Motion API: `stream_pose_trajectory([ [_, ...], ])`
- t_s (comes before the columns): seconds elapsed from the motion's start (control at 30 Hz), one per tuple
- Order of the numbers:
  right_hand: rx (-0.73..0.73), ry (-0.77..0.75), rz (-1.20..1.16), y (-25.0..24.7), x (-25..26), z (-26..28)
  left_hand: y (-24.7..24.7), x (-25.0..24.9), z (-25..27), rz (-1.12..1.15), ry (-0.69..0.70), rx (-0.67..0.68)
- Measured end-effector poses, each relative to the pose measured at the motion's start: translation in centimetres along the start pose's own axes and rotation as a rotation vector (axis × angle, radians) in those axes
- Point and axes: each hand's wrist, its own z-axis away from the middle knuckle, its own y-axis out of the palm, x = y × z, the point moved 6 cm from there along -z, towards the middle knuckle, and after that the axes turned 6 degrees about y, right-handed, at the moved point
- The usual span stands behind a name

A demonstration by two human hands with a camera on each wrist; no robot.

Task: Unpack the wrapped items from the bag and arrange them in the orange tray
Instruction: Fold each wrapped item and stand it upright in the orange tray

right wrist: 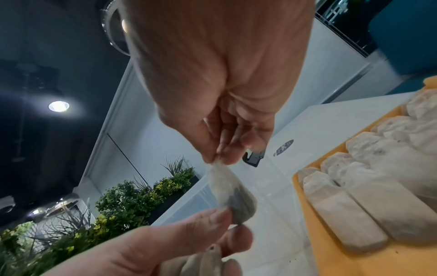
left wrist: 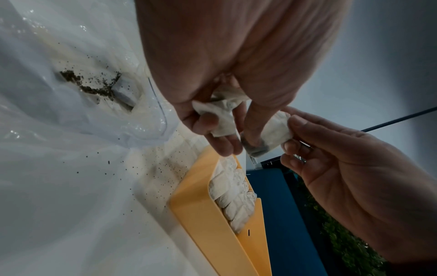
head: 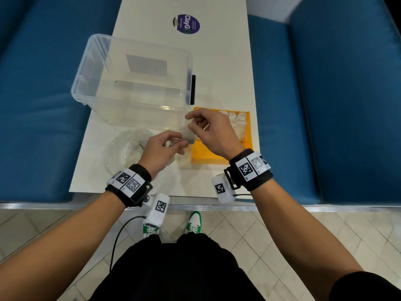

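A small white wrapped item (head: pixel 188 134) hangs between my two hands, just left of the orange tray (head: pixel 206 156). My right hand (head: pixel 191 122) pinches its upper end (right wrist: pixel 218 173) between thumb and fingers. My left hand (head: pixel 180 144) touches its dark lower end (left wrist: pixel 255 147) with thumb and forefinger. Its other fingers curl round further wrapped items (left wrist: pixel 222 121) in the palm. Several wrapped items (head: pixel 237 123) lie in rows in the tray's far right part (right wrist: pixel 350 209). The clear plastic bag (head: pixel 124 148) lies crumpled on the table under my left hand, with dark crumbs (left wrist: pixel 94 85) inside.
A large clear plastic bin (head: pixel 134 77) with a black latch stands on the white table (head: pixel 227 68) directly behind the bag and tray. Loose crumbs (left wrist: pixel 163 168) dot the table beside the tray. Blue benches (head: pixel 336 105) flank the table. The table's near edge is just below my wrists.
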Motion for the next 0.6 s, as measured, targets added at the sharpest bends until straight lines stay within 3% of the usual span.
stream_pose_trajectory([
  [0.1,0.063,-0.011,0.067,0.1,-0.2,-0.2,0.1,0.1,0.0,-0.022,-0.016,0.001],
  [0.23,0.041,-0.03,0.119,-0.5,-0.4,-0.3,0.3,0.3,0.0,-0.02,-0.047,0.011],
  [0.6,-0.035,0.146,0.258,-6.1,-5.6,-1.7,0.8,0.8,0.5,-0.06,-0.191,0.029],
])
